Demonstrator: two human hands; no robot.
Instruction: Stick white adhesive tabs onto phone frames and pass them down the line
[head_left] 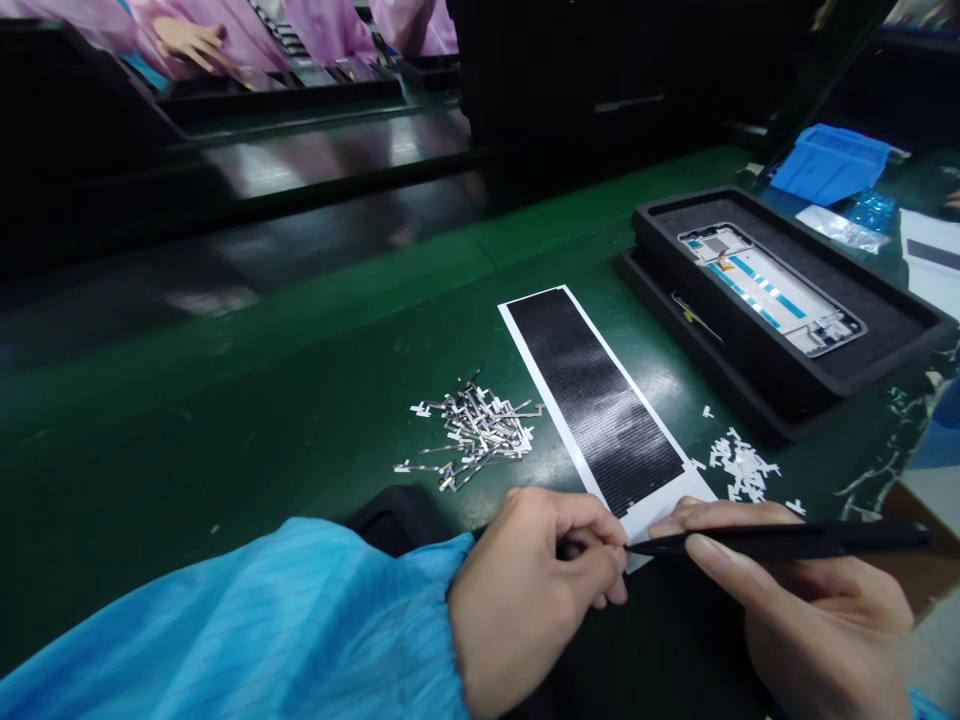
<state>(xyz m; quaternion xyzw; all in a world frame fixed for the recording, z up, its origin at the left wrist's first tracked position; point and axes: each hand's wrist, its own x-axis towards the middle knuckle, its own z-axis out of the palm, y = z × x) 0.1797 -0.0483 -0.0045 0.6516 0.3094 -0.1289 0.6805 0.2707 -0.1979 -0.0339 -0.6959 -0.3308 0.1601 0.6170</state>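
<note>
My right hand [810,600] is closed around a pair of black tweezers [780,541], whose tip points left. That tip meets the fingertips of my left hand [536,590], which are pinched together; whatever they hold is hidden. Just beyond both hands lies a white sheet with rows of thin black strips [600,400], its near end partly covered by my fingers. Left of the sheet sits a loose pile of small flex cables [484,430] with white tabs. A heap of small white backing pieces [741,467] lies to its right.
Two stacked black foam trays [885,375] stand at the right, a phone frame [776,290] in the upper one. Behind them is a blue bin [831,163]. A dark padded object [401,520] sits by my left sleeve. Co-workers in pink sleeves [330,30] are across the bench.
</note>
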